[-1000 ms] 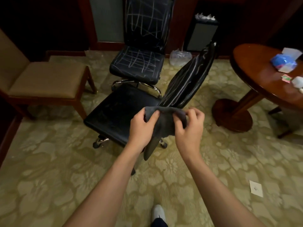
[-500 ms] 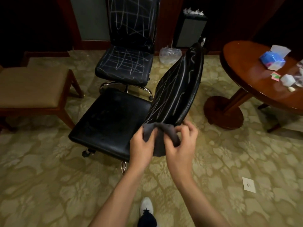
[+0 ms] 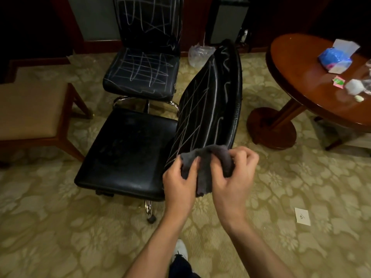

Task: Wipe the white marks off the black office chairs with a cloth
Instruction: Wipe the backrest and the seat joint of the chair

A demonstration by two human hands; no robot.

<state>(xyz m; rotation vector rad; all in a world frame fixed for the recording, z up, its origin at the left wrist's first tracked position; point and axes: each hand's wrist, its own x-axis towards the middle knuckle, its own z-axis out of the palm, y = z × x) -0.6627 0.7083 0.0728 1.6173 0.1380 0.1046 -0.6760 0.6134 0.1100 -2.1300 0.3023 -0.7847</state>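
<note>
A grey cloth (image 3: 204,169) is bunched between both hands, just in front of the near black office chair (image 3: 128,151). My left hand (image 3: 179,183) pinches its left side and my right hand (image 3: 233,177) grips its right side. The near chair's seat looks plain black; its backrest (image 3: 212,97) is crossed with white lines. Behind it stands a second black chair (image 3: 142,73) with white scribbles on both seat and back.
A tan upholstered wooden chair (image 3: 30,111) stands at the left. At the right is a round wooden table (image 3: 313,81) with a blue packet (image 3: 334,59) and small items. A clear plastic bag (image 3: 199,54) and a white card (image 3: 302,216) lie on the patterned carpet.
The view has moved closer to the near chair. Both hands have gathered the cloth into a tighter bunch, nearer the backrest's lower edge.
</note>
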